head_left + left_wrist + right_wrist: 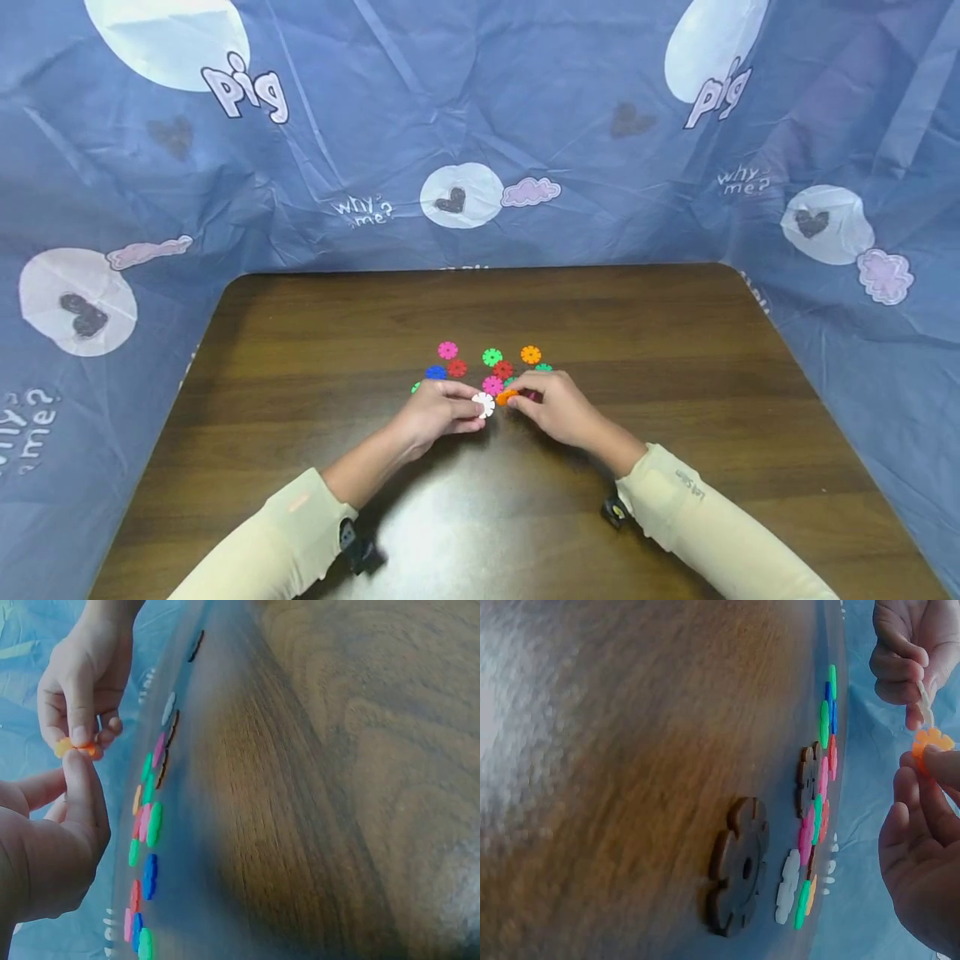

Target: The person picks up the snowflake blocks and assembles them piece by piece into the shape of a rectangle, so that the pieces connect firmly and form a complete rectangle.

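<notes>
Over the middle of the dark wood-grain counter (660,333), a thin white plastic-looking disc with a notched rim (484,405) and an orange disc of the same flower-like kind (506,397) sit side by side, very close; whether their notches engage, I cannot tell. The left hand (438,412) pinches the white disc between thumb and fingers, and the right hand (558,408) pinches the orange one likewise. If pressed together, either could twist in its pinch, since only a small part is gripped, and misaligned slots might make the rims skid or bend. A dropped disc would probably land among the loose ones near the hands, such as a pink notched disc (492,385), a red notched disc (503,369) and a bright green notched disc (492,357); lowered knuckles could scatter those. A dark brown notched disc (742,862) nearly matches the wood, so it could be overlooked and knocked. Farther out, the side edges stand well apart from both hands, giving room sideways, and the far edge lies beyond the discs, before a wrinkled blue printed sheet (615,225).
</notes>
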`<state>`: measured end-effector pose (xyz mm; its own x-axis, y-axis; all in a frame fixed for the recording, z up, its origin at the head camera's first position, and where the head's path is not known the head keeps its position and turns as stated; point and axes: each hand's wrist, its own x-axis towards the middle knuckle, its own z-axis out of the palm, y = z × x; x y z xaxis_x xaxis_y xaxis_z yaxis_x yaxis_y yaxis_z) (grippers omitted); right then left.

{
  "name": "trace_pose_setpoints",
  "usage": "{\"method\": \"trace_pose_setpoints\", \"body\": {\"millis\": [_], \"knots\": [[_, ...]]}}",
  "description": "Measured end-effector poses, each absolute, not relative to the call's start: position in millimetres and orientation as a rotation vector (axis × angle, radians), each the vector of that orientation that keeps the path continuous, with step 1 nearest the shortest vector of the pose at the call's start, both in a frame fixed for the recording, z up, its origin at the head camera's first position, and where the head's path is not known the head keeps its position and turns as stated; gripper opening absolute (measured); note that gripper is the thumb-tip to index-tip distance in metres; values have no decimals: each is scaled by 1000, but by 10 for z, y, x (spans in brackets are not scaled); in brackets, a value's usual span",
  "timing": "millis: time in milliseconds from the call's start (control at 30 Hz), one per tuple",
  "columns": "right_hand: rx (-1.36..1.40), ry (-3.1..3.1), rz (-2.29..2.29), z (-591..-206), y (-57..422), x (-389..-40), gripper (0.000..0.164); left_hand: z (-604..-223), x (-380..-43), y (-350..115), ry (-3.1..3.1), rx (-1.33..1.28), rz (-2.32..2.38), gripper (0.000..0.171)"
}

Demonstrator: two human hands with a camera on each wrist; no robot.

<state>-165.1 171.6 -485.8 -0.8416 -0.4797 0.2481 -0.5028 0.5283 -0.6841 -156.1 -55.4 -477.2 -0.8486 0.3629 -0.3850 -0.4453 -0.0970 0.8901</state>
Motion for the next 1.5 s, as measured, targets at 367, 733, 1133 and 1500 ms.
{"method": "trace_pose_setpoints", "body": {"millis": [367, 733, 1133, 1500], "knots": [[892, -2628, 1291, -4870, 1699, -1608, 11, -4771, -1539, -556, 1644, -85, 2017, 29], [902, -2564, 1312, -4894, 1679, -1602, 12, -4737, -1525, -552, 1654, -83, 2007, 32], [889, -2565, 1374, -4902, 1646, -1600, 12, -4747, -1512, -528, 1643, -127, 2011, 31], [885, -2480, 1364, -4884, 1621, -1652, 15, -4757, -1477, -431, 1625, -207, 2113, 32]]}}
